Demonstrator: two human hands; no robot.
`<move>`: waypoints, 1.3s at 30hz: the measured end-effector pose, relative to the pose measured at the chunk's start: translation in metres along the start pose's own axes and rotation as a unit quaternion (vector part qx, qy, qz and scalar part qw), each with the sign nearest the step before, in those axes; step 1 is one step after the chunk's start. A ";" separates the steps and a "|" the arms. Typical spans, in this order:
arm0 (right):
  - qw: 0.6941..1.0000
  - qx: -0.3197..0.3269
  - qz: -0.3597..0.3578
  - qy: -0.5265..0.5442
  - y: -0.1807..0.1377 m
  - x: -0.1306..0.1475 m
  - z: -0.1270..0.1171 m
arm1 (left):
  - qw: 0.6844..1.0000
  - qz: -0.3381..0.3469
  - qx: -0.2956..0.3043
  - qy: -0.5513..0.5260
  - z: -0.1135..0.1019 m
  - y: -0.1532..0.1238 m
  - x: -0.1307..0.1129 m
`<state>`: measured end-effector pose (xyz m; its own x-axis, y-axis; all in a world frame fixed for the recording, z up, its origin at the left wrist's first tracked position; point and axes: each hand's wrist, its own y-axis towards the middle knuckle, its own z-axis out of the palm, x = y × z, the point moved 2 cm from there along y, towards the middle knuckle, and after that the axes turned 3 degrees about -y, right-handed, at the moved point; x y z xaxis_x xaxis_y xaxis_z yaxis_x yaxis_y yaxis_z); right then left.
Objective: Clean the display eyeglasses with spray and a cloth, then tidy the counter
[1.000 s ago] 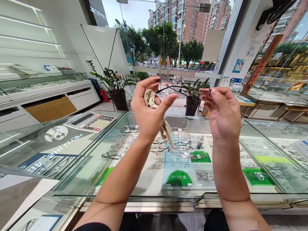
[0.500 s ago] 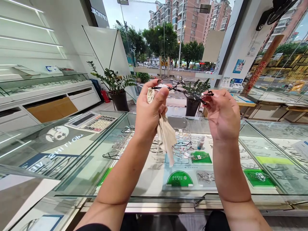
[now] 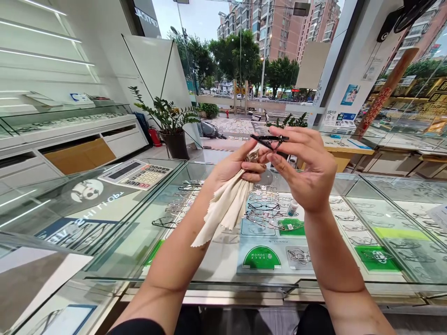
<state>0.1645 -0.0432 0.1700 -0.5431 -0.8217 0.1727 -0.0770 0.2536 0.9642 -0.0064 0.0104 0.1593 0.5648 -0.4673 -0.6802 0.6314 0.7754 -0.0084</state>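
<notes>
In the head view, a pair of dark-framed eyeglasses [image 3: 271, 138] is held up above the glass counter, seen nearly edge-on. My right hand [image 3: 309, 170] pinches the frame between thumb and fingers. Closed around a cream cleaning cloth [image 3: 226, 200] with a zigzag edge, my left hand [image 3: 237, 165] meets the near side of the eyeglasses. The cloth hangs down over my left wrist. Whether the left fingers also grip the frame is hard to make out, since cloth and fingers overlap there.
Below my hands, the glass display counter [image 3: 216, 272] holds rows of eyeglasses and a green sign [image 3: 261, 257]. A small spray bottle [image 3: 292, 208] stands near my right forearm. To the left lies a calculator [image 3: 136, 174]. Potted plants [image 3: 176, 144] stand beyond the counter.
My hands have come together, the right moving leftward. The eyeglasses have turned from stretched between both hands to edge-on. The cloth has swung left and hangs more spread out.
</notes>
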 end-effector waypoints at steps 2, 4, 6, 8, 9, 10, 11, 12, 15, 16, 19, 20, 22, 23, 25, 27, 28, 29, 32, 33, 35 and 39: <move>1.000 -0.007 -0.006 -0.009 -0.001 -0.003 0.000 | 1.000 -0.017 -0.002 -0.002 0.001 0.001 0.004; 0.999 -0.019 -0.009 -0.030 -0.003 -0.006 0.000 | 1.000 -0.020 -0.007 0.019 0.004 0.003 0.006; 0.998 -0.030 -0.021 -0.049 -0.004 -0.008 0.000 | 0.998 -0.010 -0.009 0.060 0.006 0.006 0.008; 0.997 -0.041 -0.041 -0.060 -0.005 -0.008 -0.001 | 0.994 0.013 -0.005 0.111 0.002 0.009 0.009; 0.996 -0.044 -0.049 -0.063 -0.005 -0.008 -0.001 | 0.990 0.030 -0.004 0.138 -0.002 0.010 0.011; 0.995 -0.046 -0.052 -0.066 -0.006 -0.007 -0.001 | 0.985 0.051 -0.007 0.168 -0.009 0.010 0.014; 0.995 -0.046 -0.051 -0.068 -0.006 -0.006 -0.001 | 0.977 0.076 -0.017 0.199 -0.018 0.008 0.019; 0.996 -0.044 -0.047 -0.070 -0.006 -0.004 0.000 | 0.967 0.101 -0.031 0.230 -0.028 0.004 0.026; 0.996 -0.013 -0.040 -0.075 -0.009 0.003 0.009 | 0.936 0.137 -0.084 0.314 -0.062 -0.024 0.058; 0.996 0.004 -0.042 -0.077 -0.010 0.006 0.013 | 0.924 0.141 -0.097 0.343 -0.074 -0.037 0.071; 0.993 0.064 -0.049 -0.089 -0.017 0.011 0.034 | 0.872 0.176 -0.141 0.434 -0.107 -0.081 0.103; 0.991 0.086 -0.049 -0.092 -0.020 0.010 0.043 | 0.860 0.180 -0.160 0.450 -0.119 -0.094 0.110; 0.985 0.137 -0.046 -0.092 -0.025 0.004 0.068 | 0.843 0.178 -0.196 0.469 -0.142 -0.116 0.121; 0.981 0.165 -0.042 -0.090 -0.027 0.000 0.084 | 0.836 0.177 -0.210 0.474 -0.152 -0.123 0.124; 0.969 0.227 -0.029 -0.091 -0.028 -0.013 0.124 | 0.829 0.179 -0.231 0.477 -0.168 -0.133 0.127; 0.950 0.295 -0.013 -0.102 -0.029 -0.026 0.170 | 0.830 0.181 -0.236 0.472 -0.176 -0.136 0.128; 0.938 0.328 -0.009 -0.108 -0.029 -0.032 0.195 | 0.834 0.180 -0.230 0.468 -0.178 -0.136 0.129; 0.926 0.359 -0.006 -0.118 -0.029 -0.038 0.218 | 0.840 0.178 -0.219 0.464 -0.177 -0.135 0.129; 0.876 0.452 -0.002 -0.167 -0.033 -0.051 0.280 | 0.855 0.177 -0.189 0.450 -0.173 -0.134 0.131; 0.858 0.478 -0.004 -0.186 -0.036 -0.054 0.297 | 0.858 0.179 -0.188 0.444 -0.172 -0.135 0.131; 0.825 0.520 -0.005 -0.221 -0.043 -0.062 0.325 | 0.861 0.181 -0.195 0.433 -0.172 -0.135 0.132; 0.790 0.558 0.003 -0.254 -0.056 -0.076 0.365 | 0.856 0.193 -0.204 0.433 -0.175 -0.135 0.134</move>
<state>-0.0947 0.1913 0.0295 -0.7901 -0.5794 -0.2002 -0.6081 0.7820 0.1368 -0.1095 -0.0827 -0.0593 -0.0283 0.2113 -0.9770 0.1477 0.9675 0.2050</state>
